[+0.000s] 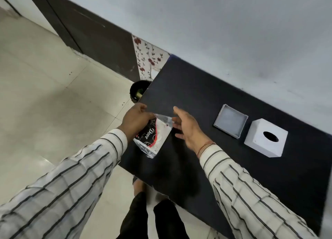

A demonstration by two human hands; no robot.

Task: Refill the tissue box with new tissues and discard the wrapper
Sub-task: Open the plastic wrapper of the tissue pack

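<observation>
My left hand (136, 120) grips a tissue pack (154, 133) in a clear wrapper with black, red and white print, held over the left part of the dark table (206, 98). White tissues show inside the wrapper. My right hand (188, 129) hovers just right of the pack, fingers spread, fingertips close to the wrapper's upper corner, holding nothing. To the right a white tissue box cover (265, 140) with an oval hole stands on the table. Its shallow grey base tray (230, 120) lies beside it.
A round black bin (138, 90) stands on the tiled floor at the table's left end, with something inside it. A white wall runs behind the table. A floral panel (149, 59) and a dark door are further left. My legs stand at the table's front edge.
</observation>
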